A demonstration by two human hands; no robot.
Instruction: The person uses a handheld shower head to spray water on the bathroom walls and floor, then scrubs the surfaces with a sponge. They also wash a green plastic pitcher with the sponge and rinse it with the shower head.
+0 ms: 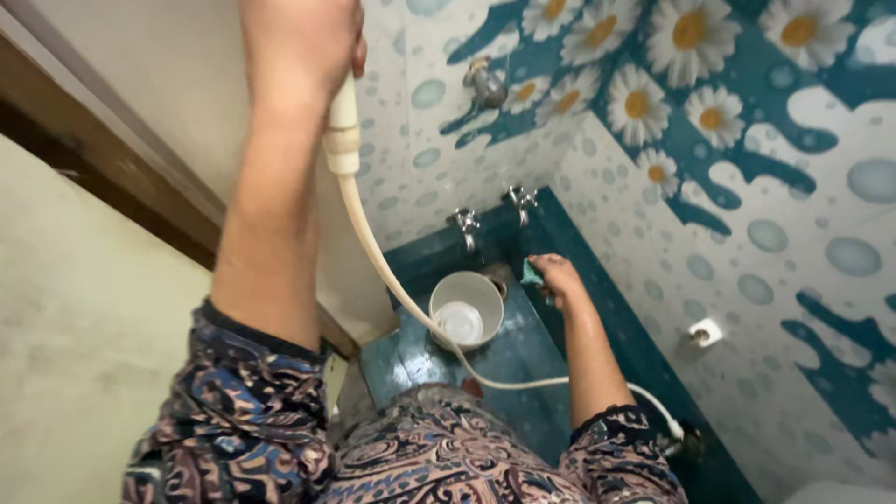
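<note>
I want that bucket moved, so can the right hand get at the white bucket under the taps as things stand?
Probably yes. The right hand is low on the teal floor just beside the white bucket, nothing between them, though it grips a teal scrubber. The hose crosses the bucket's other side.

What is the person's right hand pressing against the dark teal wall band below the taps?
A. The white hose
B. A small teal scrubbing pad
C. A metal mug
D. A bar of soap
B: the right hand holds a small teal pad against the teal wall band, while the white hose is gripped by the raised left hand.
</note>
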